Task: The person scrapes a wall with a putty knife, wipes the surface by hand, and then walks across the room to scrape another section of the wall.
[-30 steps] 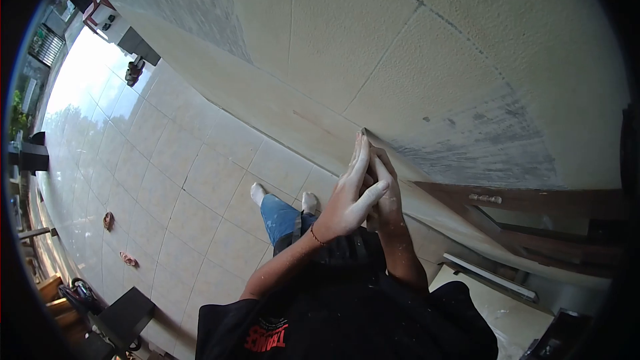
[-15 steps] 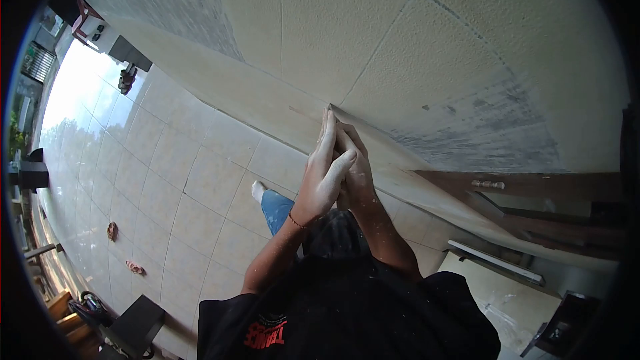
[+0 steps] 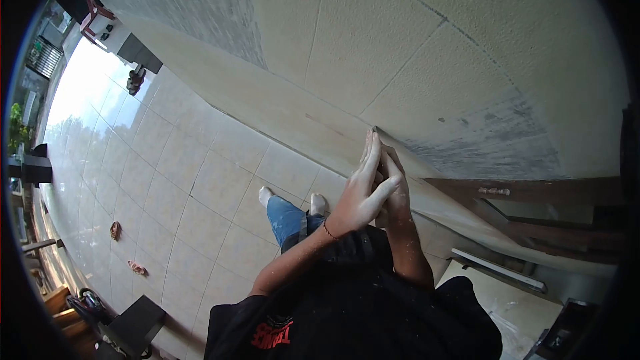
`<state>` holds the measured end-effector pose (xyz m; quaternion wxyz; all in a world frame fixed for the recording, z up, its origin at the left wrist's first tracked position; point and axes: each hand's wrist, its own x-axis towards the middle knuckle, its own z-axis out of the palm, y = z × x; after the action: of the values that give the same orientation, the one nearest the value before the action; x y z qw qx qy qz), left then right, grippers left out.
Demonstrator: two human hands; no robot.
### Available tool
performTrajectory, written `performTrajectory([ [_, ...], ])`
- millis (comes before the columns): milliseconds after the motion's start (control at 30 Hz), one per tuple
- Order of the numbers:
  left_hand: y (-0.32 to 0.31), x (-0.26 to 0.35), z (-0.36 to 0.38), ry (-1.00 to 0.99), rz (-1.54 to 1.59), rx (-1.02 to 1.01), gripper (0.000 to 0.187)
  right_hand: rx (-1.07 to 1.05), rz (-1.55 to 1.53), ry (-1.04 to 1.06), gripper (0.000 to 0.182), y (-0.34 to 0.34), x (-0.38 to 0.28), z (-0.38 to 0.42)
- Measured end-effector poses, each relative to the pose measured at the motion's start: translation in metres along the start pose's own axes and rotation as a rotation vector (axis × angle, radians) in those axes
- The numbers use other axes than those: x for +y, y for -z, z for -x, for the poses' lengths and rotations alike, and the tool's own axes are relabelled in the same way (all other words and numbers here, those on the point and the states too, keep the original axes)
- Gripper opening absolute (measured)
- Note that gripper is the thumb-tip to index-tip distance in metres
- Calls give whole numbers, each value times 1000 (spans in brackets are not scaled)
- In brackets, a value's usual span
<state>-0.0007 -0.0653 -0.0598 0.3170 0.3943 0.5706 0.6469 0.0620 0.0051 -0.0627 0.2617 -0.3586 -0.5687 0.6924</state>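
My left hand (image 3: 363,193) and my right hand (image 3: 399,195) are raised together in front of my chest, both coated in white dust. Their fingers are long and pressed close, pointing at the wall (image 3: 360,40). A small dark tip (image 3: 375,129) shows at the ends of the fingers, against the wall; what it belongs to is hidden between the hands. The left thumb lies across toward the right hand. Straight ahead, the cream wall has thin lines, and grey scraped patches (image 3: 480,135) lie to the right of my hands.
Pale tiles cover the floor (image 3: 160,187), where my feet in white socks (image 3: 265,195) stand. A wooden window frame (image 3: 533,203) is at the right, with a pale-topped cabinet (image 3: 513,300) below. Sandals (image 3: 136,80), a dark stool (image 3: 137,325) and small items lie to the left.
Both hands, still together, have shifted right and slightly down in view, along with the dark tip at the wall. My second foot has come into sight.
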Motion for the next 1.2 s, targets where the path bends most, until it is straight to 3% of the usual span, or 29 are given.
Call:
performTrajectory([
  [100, 6, -7, -6, 74, 157, 16, 74, -15, 267, 298, 28, -1, 11, -2],
  [333, -12, 10, 3, 237, 172, -21, 73, -30, -332, -248, 21, 20, -9, 1],
  [433, -27, 8, 5, 36, -197, 90, 76, -114, -363, -306, 28, 38, -7, 7],
  [533, -28, -3, -9, -287, -572, 437, 85, -236, -347, -449, 36, 63, -18, 29],
  [567, -26, -16, -19, -433, -596, 471, 81, -266, -302, -470, 43, 76, -12, 35],
  [667, 3, -122, -53, -639, -1334, 144, 74, -295, -270, -515, 31, 128, 30, 50],
  [767, 12, -194, -21, -279, -1288, 139, 70, -154, -328, -523, 32, 173, 51, 76],
  [867, -6, -200, 26, 498, -980, 151, 81, -13, -367, -470, 34, 198, 59, 97],
  [900, -18, -182, 34, 605, -991, 201, 69, 42, -404, -448, 33, 201, 68, 96],
  [1000, -3, -151, 31, 416, -417, -267, 54, 242, -336, -323, 31, 174, 53, 93],
  [1033, -11, -165, 33, 260, -190, -152, 38, 281, -348, -288, 26, 159, 50, 90],
  [1200, -28, -71, 17, 106, 92, -139, 20, 229, -147, 188, 14, 86, 61, 48],
])
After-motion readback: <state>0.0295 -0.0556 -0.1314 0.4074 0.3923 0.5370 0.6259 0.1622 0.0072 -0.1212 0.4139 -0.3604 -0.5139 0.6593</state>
